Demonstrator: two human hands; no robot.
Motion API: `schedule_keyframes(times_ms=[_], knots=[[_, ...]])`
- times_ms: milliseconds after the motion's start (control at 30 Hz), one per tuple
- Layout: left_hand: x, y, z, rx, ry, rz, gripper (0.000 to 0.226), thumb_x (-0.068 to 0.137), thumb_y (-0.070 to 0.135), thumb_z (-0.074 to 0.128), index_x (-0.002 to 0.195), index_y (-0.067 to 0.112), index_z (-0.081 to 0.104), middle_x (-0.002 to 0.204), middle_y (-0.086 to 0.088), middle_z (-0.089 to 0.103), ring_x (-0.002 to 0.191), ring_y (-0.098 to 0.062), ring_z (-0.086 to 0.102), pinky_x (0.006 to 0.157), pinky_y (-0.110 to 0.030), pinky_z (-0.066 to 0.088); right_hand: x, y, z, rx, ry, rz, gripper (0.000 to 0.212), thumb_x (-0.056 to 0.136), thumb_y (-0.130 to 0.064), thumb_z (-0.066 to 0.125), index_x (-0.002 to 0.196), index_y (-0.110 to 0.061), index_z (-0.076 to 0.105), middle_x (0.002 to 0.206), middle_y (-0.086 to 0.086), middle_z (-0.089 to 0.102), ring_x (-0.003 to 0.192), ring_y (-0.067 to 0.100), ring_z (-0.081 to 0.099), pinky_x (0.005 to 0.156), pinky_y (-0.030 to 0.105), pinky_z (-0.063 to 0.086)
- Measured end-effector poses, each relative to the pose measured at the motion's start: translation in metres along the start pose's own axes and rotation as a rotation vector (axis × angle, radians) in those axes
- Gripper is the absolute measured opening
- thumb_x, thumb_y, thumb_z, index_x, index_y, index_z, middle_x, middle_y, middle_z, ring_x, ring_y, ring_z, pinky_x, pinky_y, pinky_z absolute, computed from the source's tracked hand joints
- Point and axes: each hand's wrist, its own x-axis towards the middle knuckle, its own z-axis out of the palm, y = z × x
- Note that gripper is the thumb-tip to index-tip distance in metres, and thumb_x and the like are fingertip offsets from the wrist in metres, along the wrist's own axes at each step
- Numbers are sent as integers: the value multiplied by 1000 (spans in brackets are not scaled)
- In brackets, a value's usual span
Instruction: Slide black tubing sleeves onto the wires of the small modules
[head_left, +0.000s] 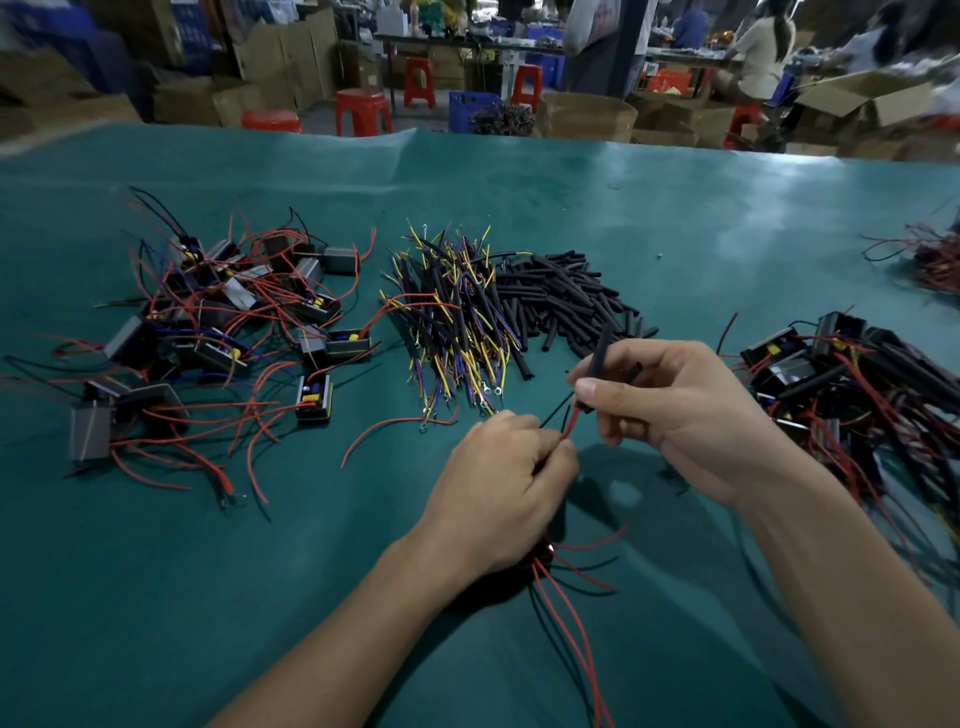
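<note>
My left hand (506, 483) pinches a red wire (571, 423) near its end, with a thin black wire beside it. The module these wires belong to is mostly hidden under that hand; more of its red and black leads trail toward me. My right hand (675, 410) grips a black tubing sleeve (598, 358) between thumb and fingers, its lower end right at the red wire's tip. A second sleeve end pokes out behind the fingers. Loose black sleeves (566, 296) lie heaped just beyond my hands.
A pile of small modules with red wires (218, 332) covers the left of the green table (519, 187). Sleeved yellow and blue lead bundles (452, 322) lie in the middle. Another heap of modules (852, 384) sits at right. Stools, boxes and seated people are beyond the far edge.
</note>
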Motion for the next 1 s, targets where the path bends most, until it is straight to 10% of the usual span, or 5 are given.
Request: schedule_keyframes(times_ms=[333,633,1000], knots=[[-1,-2,2,-15,36,-34,43,97,38,40,58,23,31,62,5,41,72,-25,48,70,-47,44,-1,1,0,41,-17,76,35,72,-14,77,105,-3,71,88,18,75,61,18,62,57,25,53],[-1,3,-4,-72,53,-75,32,89,28,49,61,22,34,64,6,40,71,-20,41,67,-36,34,-1,0,8,-90,-18,23,24,66,-16,85,82,-3,73,73,17,65,57,20,57,55,26,48],[-5,-4,-18,-434,92,-203,8,74,17,63,76,24,61,105,-1,55,102,-12,57,91,-32,51,-2,2,19,-90,-52,18,15,66,-16,87,74,-10,75,68,13,66,51,15,55,49,21,46]])
